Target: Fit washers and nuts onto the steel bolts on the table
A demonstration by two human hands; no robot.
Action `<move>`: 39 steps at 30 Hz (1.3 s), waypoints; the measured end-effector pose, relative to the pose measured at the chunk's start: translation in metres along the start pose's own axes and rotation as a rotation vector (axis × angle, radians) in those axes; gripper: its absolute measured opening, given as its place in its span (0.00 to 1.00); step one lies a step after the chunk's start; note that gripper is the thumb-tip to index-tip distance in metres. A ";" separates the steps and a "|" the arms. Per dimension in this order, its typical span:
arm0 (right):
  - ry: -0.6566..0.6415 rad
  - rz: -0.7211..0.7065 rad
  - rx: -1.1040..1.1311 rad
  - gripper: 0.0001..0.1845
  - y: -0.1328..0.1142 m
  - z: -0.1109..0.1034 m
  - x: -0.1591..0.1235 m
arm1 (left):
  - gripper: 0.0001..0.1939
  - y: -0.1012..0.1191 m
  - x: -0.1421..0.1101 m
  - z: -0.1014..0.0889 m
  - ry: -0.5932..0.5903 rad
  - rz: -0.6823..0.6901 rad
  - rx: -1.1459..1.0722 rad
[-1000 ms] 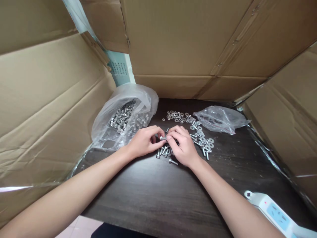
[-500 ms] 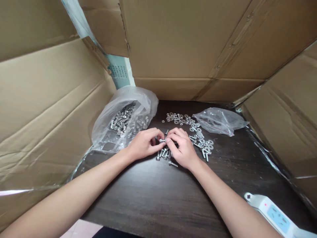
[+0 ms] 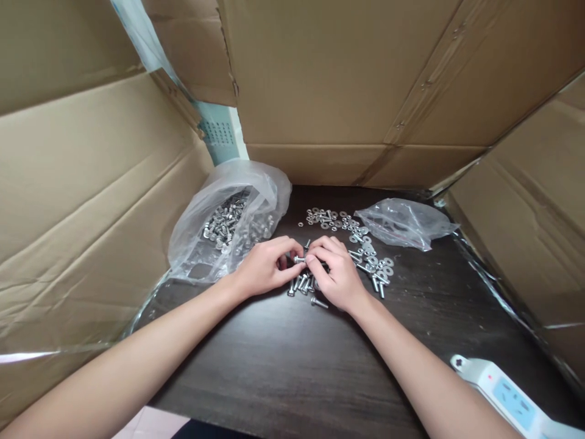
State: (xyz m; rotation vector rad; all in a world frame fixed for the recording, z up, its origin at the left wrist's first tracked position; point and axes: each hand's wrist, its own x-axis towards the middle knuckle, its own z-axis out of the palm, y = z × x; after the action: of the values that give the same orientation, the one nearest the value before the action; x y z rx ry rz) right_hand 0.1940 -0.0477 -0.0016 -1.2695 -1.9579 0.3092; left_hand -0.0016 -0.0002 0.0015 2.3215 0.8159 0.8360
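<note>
A silver bolt (image 3: 299, 260) lies sideways between my two hands, its left end showing. My right hand (image 3: 337, 271) pinches the bolt's right end between thumb and fingers, which hide that part. From the other side, my left hand (image 3: 267, 265) curls its thumb and fingers around the bolt's left end. Whether a nut or washer is on the bolt is hidden. Just below the hands, several loose bolts (image 3: 301, 284) lie on the dark table (image 3: 283, 360), and a single bolt (image 3: 319, 302) rests closer to me.
A clear plastic bag (image 3: 269, 174) with many bolts (image 3: 225, 222) stands on the left. Scattered washers and nuts (image 3: 372, 251) spread behind and right of my hands, beside a crumpled plastic bag (image 3: 406, 222). A white power strip (image 3: 496, 381) lies front right. Cardboard walls (image 3: 320, 79) surround the table.
</note>
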 end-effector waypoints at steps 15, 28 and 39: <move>0.003 -0.001 0.014 0.12 0.001 -0.002 -0.001 | 0.07 0.001 0.001 -0.002 -0.020 0.026 -0.012; 0.012 -0.008 0.000 0.11 0.001 -0.001 -0.001 | 0.08 0.000 0.001 -0.002 -0.029 0.029 -0.010; 0.005 -0.003 0.000 0.11 0.000 -0.001 0.000 | 0.08 0.000 0.001 -0.001 -0.029 0.013 -0.008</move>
State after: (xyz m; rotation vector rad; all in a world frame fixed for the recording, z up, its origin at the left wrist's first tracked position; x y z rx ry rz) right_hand 0.1948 -0.0482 -0.0012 -1.2656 -1.9555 0.3047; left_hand -0.0019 0.0009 0.0029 2.3286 0.7842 0.8077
